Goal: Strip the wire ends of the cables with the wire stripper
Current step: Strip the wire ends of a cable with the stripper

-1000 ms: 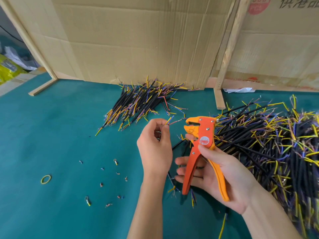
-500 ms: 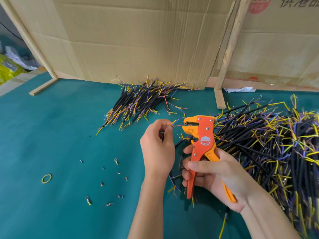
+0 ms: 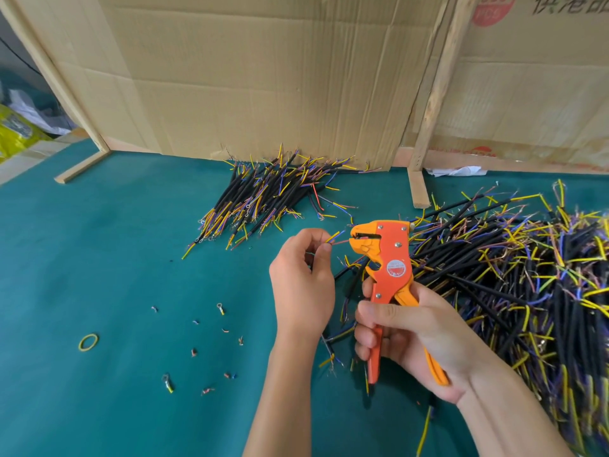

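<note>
The left hand is pinching a cable by its coloured ends, feeding a thin wire into the mouth of the orange wire stripper. The right hand is keeping its grip clenched round the stripper's handles, above the green tabletop, beside a big heap of cables

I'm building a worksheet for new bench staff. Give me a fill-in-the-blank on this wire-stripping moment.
1. The orange wire stripper is gripped by the ____ hand.
2. The left hand pinches thin wires whose tips point at the tool's ____.
3. The yellow rubber band lies on the ____ table cover.
4. The larger heap of black cables lies on the person's ____.

Missing: right; jaws; green; right
</note>
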